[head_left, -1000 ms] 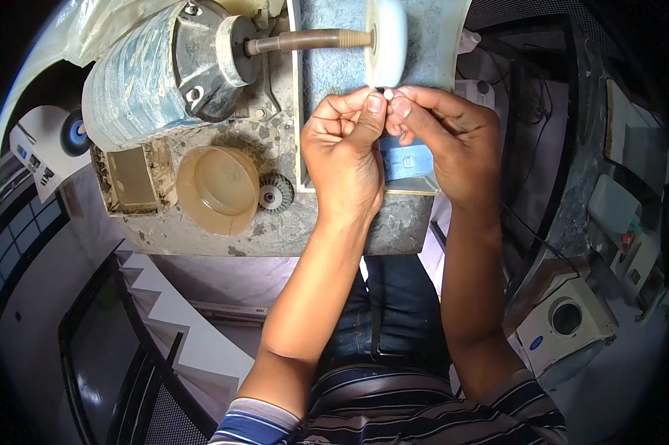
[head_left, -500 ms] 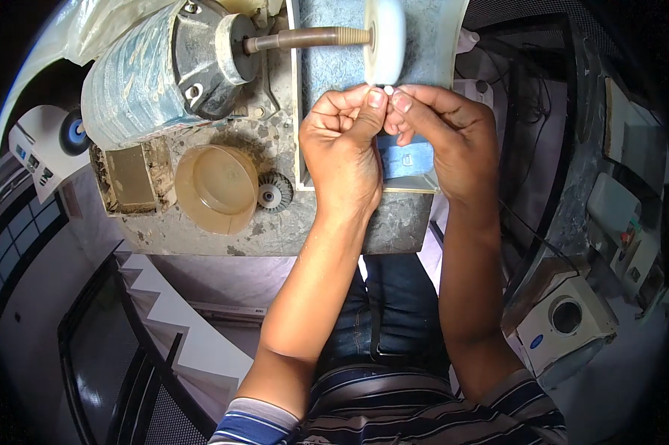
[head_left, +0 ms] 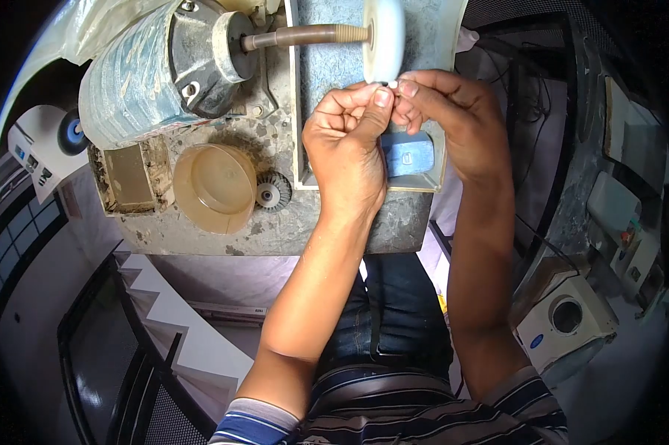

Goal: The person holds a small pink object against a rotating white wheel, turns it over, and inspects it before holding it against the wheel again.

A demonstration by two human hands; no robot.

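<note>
My left hand (head_left: 347,148) and my right hand (head_left: 464,122) meet just below a white buffing wheel (head_left: 385,44), fingertips pinched together. A tiny white piece (head_left: 392,84) shows between them against the wheel's lower edge; its kind is too small to make out. Both hands appear to grip it, the left with thumb and bent fingers, the right with thumb and forefinger. The wheel sits on a tapered spindle (head_left: 305,37) that comes out of a dusty motor (head_left: 138,81). Beneath the hands lies a blue rectangular block (head_left: 412,154) in a shallow tray (head_left: 299,141).
On the bench (head_left: 275,237) left of the tray stand a round bowl (head_left: 215,215) of cloudy liquid, a small toothed wheel (head_left: 273,193) and a crusted square container (head_left: 130,178). A cream-coloured machine with a round opening (head_left: 549,326) stands at lower right.
My right hand and forearm have shifted a little to the right, and more of the blue block shows. Both hands stay pinched at the wheel's lower edge.
</note>
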